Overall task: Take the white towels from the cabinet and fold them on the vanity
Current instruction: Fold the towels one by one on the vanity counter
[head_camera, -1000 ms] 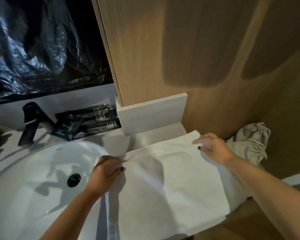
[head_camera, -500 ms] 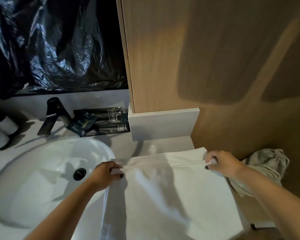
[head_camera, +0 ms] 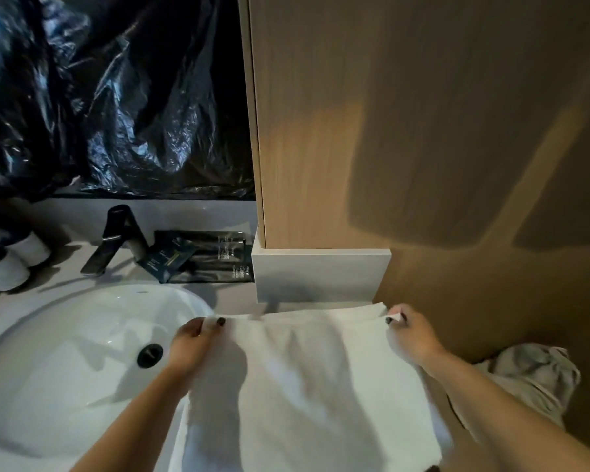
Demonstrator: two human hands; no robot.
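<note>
Folding step: towel (head_camera: 307,386) on worktop (head_camera: 232,298) right of sink (head_camera: 65,369), left hand (head_camera: 195,342) and right hand (head_camera: 413,335) each pinching a far corner (edge taut). Next, probably: lay edges flush.

Cabinet base (head_camera: 321,274) blocks behind; sink (head_camera: 65,369) (left) open.
</note>
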